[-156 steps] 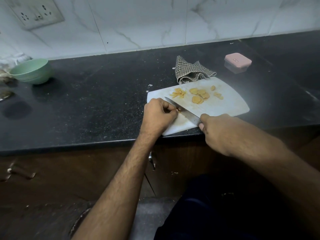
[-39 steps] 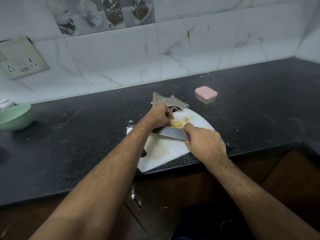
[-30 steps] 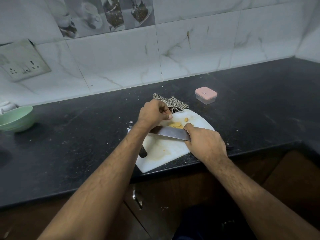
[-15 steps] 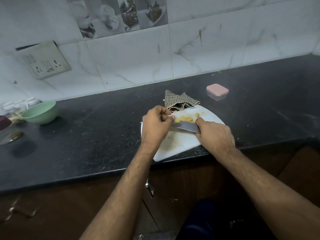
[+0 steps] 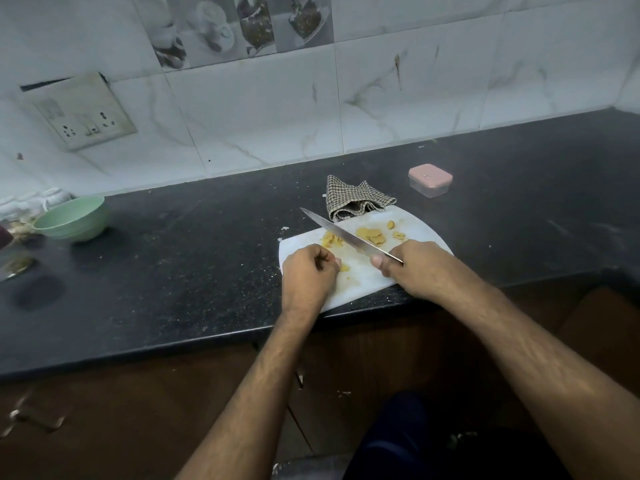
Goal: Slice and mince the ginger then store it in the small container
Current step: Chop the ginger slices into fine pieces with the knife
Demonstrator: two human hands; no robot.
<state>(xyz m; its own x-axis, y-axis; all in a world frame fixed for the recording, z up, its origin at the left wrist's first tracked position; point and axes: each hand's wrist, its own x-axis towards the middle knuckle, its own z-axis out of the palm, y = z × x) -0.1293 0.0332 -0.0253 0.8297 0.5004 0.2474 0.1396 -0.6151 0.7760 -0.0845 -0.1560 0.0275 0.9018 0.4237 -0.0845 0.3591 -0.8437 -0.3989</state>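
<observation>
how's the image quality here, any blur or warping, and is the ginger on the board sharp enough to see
Head view: dim, soft light; wide-angle warping bends the black stone counter edge and tilts the wall tiles; left edge and bottom-left corner are smeared; pale sheen on the steel knife blade; yellow ginger slices on the white cutting board show as shapes, but fine detail is soft.

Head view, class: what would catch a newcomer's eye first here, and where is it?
First, the long knife, gripped by the right hand and angled across the white cutting board at the counter's front edge. Yellow ginger slices lie on the board's far part, with the left hand curled beside a small piece. Behind sit a checked cloth and the pink-lidded small container.
</observation>
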